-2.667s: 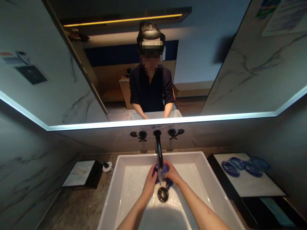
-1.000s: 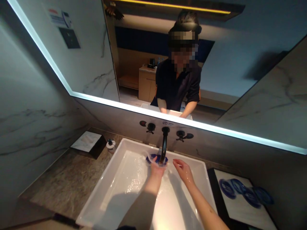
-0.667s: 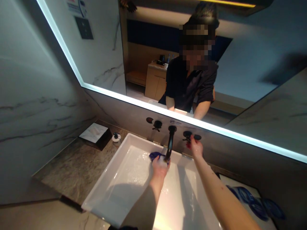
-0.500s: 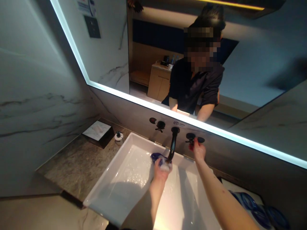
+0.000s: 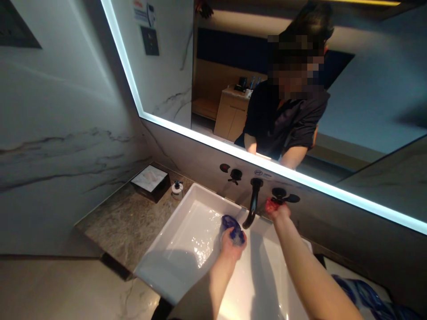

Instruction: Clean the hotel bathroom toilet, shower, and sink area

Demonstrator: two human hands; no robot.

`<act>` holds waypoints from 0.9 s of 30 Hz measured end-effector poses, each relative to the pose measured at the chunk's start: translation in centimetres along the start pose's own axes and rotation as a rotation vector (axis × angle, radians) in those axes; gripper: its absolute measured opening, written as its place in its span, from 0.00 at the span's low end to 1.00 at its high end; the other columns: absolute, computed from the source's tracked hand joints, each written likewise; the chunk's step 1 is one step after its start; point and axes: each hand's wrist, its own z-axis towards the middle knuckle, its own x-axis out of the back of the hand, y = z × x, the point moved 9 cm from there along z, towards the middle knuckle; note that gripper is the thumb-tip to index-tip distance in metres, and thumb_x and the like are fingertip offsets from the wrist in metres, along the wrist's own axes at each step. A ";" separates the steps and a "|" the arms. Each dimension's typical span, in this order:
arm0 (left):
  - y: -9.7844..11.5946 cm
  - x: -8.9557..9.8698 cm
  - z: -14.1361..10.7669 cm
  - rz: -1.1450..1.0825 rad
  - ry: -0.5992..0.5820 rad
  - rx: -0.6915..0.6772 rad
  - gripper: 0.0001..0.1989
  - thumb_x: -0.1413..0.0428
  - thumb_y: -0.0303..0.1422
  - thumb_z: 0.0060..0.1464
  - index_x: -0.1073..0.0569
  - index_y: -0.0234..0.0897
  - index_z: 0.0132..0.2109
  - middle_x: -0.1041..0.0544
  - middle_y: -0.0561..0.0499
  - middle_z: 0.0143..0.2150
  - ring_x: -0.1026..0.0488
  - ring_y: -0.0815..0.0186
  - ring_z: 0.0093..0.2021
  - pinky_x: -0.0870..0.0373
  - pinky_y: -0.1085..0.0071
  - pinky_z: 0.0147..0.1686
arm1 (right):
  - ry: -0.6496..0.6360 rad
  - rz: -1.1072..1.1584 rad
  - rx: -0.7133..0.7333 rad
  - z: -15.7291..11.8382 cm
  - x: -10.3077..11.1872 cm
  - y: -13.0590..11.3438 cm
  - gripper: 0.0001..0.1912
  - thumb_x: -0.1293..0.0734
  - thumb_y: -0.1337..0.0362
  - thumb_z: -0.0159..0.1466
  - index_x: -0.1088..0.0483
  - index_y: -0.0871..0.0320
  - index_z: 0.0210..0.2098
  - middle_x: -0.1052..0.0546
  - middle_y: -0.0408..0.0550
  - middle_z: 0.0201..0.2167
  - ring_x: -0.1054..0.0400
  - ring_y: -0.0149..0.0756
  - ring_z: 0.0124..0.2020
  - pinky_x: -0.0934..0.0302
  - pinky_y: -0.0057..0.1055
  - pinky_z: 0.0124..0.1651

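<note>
My left hand [image 5: 234, 246] is over the white basin [image 5: 180, 231], its fingers closed round a wet, dark blue object [image 5: 230, 222] that looks glossy; its exact kind is not clear. Just above and right of it is the mouth of the black spout [image 5: 254, 204]. My right hand [image 5: 277, 210] is at the right tap handle [image 5: 279, 195], its fingers curled under and against it. The fingertips are reddish and partly blurred. Water glints on the basin floor left of my left hand.
A black tissue box [image 5: 151, 182] and a small white pump bottle [image 5: 177, 190] stand on the stone counter left of the basin. The left tap handle [image 5: 235, 175] is on the wall. Blue glossy items [image 5: 362, 291] lie at the right. A lit-edge mirror [image 5: 213, 84] reflects a person.
My left hand and the blue object have moved down and away from the spout, and the white foam on them has mostly gone. My right hand has shifted its grip at the tap handle.
</note>
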 end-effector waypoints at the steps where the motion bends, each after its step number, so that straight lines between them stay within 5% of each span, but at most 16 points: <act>1: 0.1 0.3 -0.6 -0.011 0.020 0.014 0.03 0.47 0.27 0.57 0.34 0.36 0.35 0.30 0.50 0.28 0.31 0.69 0.27 0.28 0.76 0.28 | -0.006 0.030 -0.020 -0.5 0.2 0.5 0.25 0.54 0.56 0.73 0.35 0.55 0.28 0.25 0.45 0.20 0.27 0.30 0.24 0.29 0.28 0.33; 3: -0.1 0.7 -2.1 -0.040 0.011 0.081 0.03 0.47 0.26 0.56 0.34 0.35 0.35 0.32 0.50 0.28 0.33 0.71 0.27 0.32 0.81 0.24 | -0.009 0.092 -0.077 -2.2 1.5 2.9 0.25 0.53 0.53 0.73 0.34 0.55 0.29 0.23 0.45 0.23 0.26 0.29 0.27 0.30 0.27 0.34; 6: -1.7 0.7 -5.4 -0.134 -0.136 0.274 0.05 0.48 0.25 0.54 0.33 0.31 0.40 0.32 0.47 0.32 0.34 0.71 0.29 0.37 0.84 0.21 | -0.020 0.139 -0.260 -7.1 4.2 10.4 0.14 0.37 0.51 0.68 0.32 0.55 0.33 0.22 0.41 0.25 0.26 0.29 0.27 0.31 0.25 0.33; 10: -3.6 1.6 -9.6 -0.223 -0.293 0.437 0.14 0.49 0.26 0.53 0.32 0.29 0.48 0.30 0.39 0.39 0.33 0.70 0.31 0.40 0.84 0.19 | -0.369 0.247 -0.522 -15.1 3.2 20.2 0.28 0.28 0.40 0.55 0.29 0.52 0.46 0.19 0.48 0.41 0.23 0.41 0.41 0.28 0.37 0.41; 13: -4.0 2.6 -10.8 -0.183 -0.294 0.506 0.18 0.49 0.26 0.53 0.34 0.25 0.52 0.30 0.40 0.37 0.34 0.71 0.30 0.43 0.86 0.17 | -0.500 0.420 -0.443 -17.1 1.8 20.8 0.35 0.29 0.35 0.51 0.29 0.47 0.51 0.21 0.45 0.51 0.26 0.41 0.50 0.29 0.38 0.49; 16: -3.6 3.8 -10.3 0.184 -0.282 0.551 0.18 0.46 0.26 0.48 0.34 0.23 0.48 0.31 0.44 0.34 0.35 0.74 0.27 0.48 0.88 0.17 | -0.434 0.306 -0.420 -15.5 1.7 19.5 0.25 0.25 0.43 0.49 0.27 0.51 0.39 0.19 0.42 0.37 0.25 0.36 0.36 0.30 0.33 0.42; 19: -0.5 5.4 -7.7 0.896 -0.192 0.313 0.20 0.43 0.23 0.39 0.32 0.30 0.44 0.33 0.51 0.28 0.38 0.74 0.22 0.54 0.83 0.16 | -0.410 -0.011 -0.408 -13.3 1.9 18.4 0.18 0.23 0.54 0.45 0.32 0.55 0.27 0.25 0.38 0.22 0.31 0.32 0.24 0.34 0.30 0.33; 22: 3.2 2.8 -6.2 1.590 -0.296 -0.249 0.29 0.43 0.18 0.37 0.30 0.35 0.51 0.27 0.48 0.34 0.31 0.66 0.29 0.37 0.74 0.26 | -0.405 -0.171 -0.346 -12.8 1.8 17.7 0.16 0.24 0.63 0.41 0.35 0.56 0.24 0.31 0.34 0.16 0.36 0.29 0.20 0.41 0.26 0.26; 24: 3.4 0.9 -6.7 2.109 -0.414 -0.604 0.32 0.43 0.19 0.43 0.32 0.33 0.58 0.24 0.41 0.42 0.26 0.56 0.39 0.29 0.62 0.40 | -0.389 -0.209 -0.305 -13.3 1.8 17.3 0.15 0.25 0.68 0.38 0.34 0.56 0.23 0.32 0.33 0.15 0.37 0.27 0.20 0.44 0.24 0.24; 27: 3.3 0.6 -6.7 2.559 -0.425 -0.790 0.31 0.50 0.20 0.52 0.37 0.26 0.64 0.25 0.30 0.45 0.26 0.43 0.45 0.31 0.47 0.48 | -0.437 -0.291 -0.334 -15.2 2.0 16.7 0.20 0.28 0.71 0.37 0.29 0.58 0.32 0.25 0.37 0.22 0.32 0.29 0.24 0.39 0.24 0.28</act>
